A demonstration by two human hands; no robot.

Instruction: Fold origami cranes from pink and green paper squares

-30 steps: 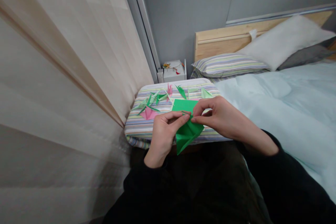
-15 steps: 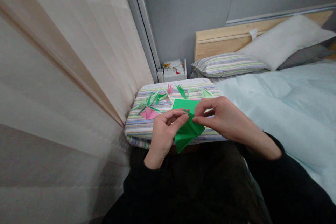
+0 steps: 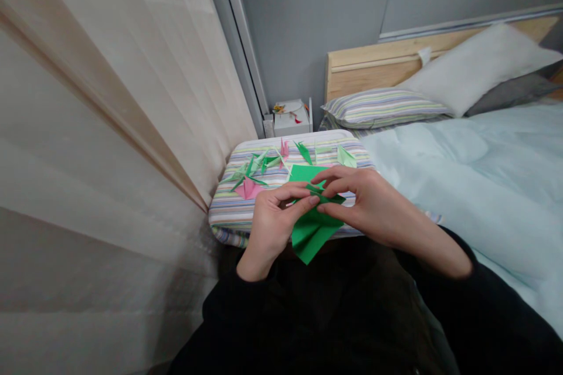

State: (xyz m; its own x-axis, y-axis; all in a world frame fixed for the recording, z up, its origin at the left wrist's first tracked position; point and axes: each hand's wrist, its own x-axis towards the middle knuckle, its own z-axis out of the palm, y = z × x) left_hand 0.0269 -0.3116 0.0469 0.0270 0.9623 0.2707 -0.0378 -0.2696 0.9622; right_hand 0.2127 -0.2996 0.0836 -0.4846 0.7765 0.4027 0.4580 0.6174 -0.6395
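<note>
A creased sheet of green origami paper (image 3: 311, 235) hangs between my two hands, partly folded over at its upper edge. My left hand (image 3: 278, 217) pinches it from the left, thumb on the near side. From the right, my right hand (image 3: 363, 202) grips the folded part between thumb and fingers, its fingertips close to the left ones. Behind the hands, a flat green square sheet (image 3: 303, 172) lies on the striped cloth. Paper cranes in green and pale green (image 3: 259, 163) lie beyond my left hand, with a pink folded paper (image 3: 249, 188) nearest to it.
The small table (image 3: 233, 211) has a striped cover. A pink crane (image 3: 284, 149), a dark green one (image 3: 303, 152) and a pale green one (image 3: 346, 156) lie toward its far side. A curtain (image 3: 132, 99) hangs at left; a bed (image 3: 475, 170) stands at right.
My right fingers have moved left over the paper's top. Its upper edge is now folded over, and the lower part hangs more open and slightly lower.
</note>
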